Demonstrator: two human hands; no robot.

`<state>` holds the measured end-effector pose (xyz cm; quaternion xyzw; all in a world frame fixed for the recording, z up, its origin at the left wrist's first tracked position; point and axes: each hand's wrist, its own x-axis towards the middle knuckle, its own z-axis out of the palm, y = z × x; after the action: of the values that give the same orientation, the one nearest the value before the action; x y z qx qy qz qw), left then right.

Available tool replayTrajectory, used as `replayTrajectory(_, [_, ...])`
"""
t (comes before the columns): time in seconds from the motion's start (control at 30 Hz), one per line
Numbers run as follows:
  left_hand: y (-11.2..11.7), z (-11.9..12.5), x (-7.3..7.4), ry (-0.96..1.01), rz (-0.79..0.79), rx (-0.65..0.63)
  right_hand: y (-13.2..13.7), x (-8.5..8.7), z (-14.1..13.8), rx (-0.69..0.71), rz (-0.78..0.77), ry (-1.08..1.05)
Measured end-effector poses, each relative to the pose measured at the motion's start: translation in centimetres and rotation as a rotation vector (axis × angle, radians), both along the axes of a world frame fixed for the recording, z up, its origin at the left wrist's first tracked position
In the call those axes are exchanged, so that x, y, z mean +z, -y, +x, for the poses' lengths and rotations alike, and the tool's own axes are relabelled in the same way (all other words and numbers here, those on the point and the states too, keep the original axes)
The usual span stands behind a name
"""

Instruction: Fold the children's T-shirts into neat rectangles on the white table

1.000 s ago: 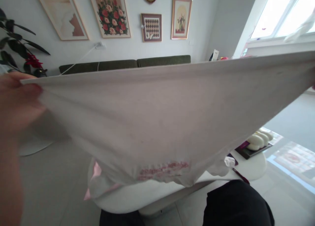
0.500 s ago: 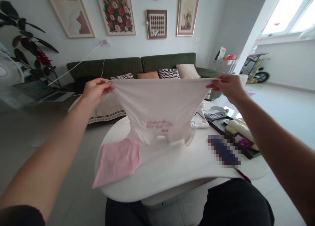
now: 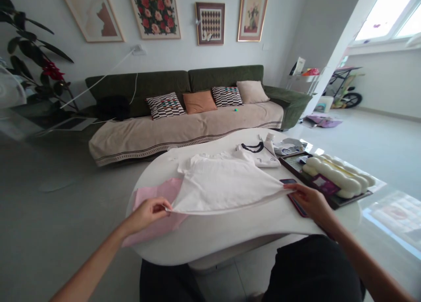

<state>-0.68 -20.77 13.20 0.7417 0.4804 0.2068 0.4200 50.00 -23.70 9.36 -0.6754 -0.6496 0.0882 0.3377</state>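
A white T-shirt (image 3: 220, 183) is spread over the table, its hem stretched toward me between both hands and its collar end lying away from me. My left hand (image 3: 151, 212) pinches the hem's left corner, above a pink cloth (image 3: 156, 192) that the shirt partly covers. My right hand (image 3: 307, 197) pinches the right corner, over a phone (image 3: 300, 206) that the hand and the shirt partly hide. Behind the shirt, at the right, lies a folded white garment (image 3: 259, 153) with a dark neckline.
On the white table (image 3: 204, 236), a dark tray (image 3: 291, 164) at the right holds a pale, lumpy object (image 3: 335, 175). A clear plastic package (image 3: 290, 146) lies behind it. A green sofa (image 3: 158, 85) with several cushions stands beyond the table. My knees are below the front edge.
Both hands have come down toward me with the hem, and the T-shirt has gone from hanging raised to lying across the table and over part of the pink cloth.
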Motion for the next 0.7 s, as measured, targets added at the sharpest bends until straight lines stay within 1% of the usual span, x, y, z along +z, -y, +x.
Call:
replayTrajectory(0.07, [2.1,1.4,-3.9,-0.059,-0.048,-0.043,1.4,-4.3,0.5,0.031,-0.095,0.002])
replayTrajectory(0.1, [3.0,2.2,-5.4,-0.095,-0.061,-0.058,2.0,-6.0,0.7,0.053,-0.13,0.001])
replayTrajectory(0.13, [3.7,2.9,-6.6,-0.132,-0.065,-0.074,2.5,-7.4,0.9,0.069,-0.153,0.011])
replayTrajectory(0.17, [4.2,3.5,-7.5,-0.17,-0.063,-0.09,2.9,-8.5,1.0,0.091,-0.175,0.03])
replayTrajectory(0.2, [4.5,4.0,-8.1,-0.204,-0.053,-0.105,3.2,-9.2,1.1,0.11,-0.199,0.057])
replayTrajectory(0.23, [4.7,4.4,-8.3,-0.235,-0.04,-0.126,3.4,-9.7,1.2,0.129,-0.226,0.091])
replayTrajectory(0.3, [4.6,5.0,-8.1,-0.29,-0.013,-0.181,3.4,-9.9,1.4,0.133,-0.29,0.167])
replayTrajectory(0.4, [4.0,5.3,-7.4,-0.346,-0.029,-0.299,3.1,-9.2,1.6,0.086,-0.394,0.275])
replayTrajectory(0.47, [3.7,5.2,-7.2,-0.38,-0.099,-0.374,2.8,-8.7,1.7,0.069,-0.449,0.341])
replayTrajectory(0.53, [3.3,5.0,-7.4,-0.401,-0.223,-0.45,2.6,-8.2,1.2,0.059,-0.484,0.409])
replayTrajectory(0.6, [2.0,4.7,-7.5,-0.376,-0.345,-0.494,2.5,-7.6,-0.3,0.004,-0.46,0.482])
replayTrajectory(0.63, [0.8,4.5,-7.5,-0.348,-0.374,-0.493,2.4,-7.1,-1.7,-0.027,-0.431,0.508])
replayTrajectory(0.67, [-0.8,4.3,-7.3,-0.312,-0.371,-0.463,2.4,-6.6,-3.6,-0.042,-0.393,0.509])
replayTrajectory(0.7, [-2.7,4.2,-7.1,-0.266,-0.334,-0.394,2.4,-6.1,-5.9,-0.031,-0.365,0.493])
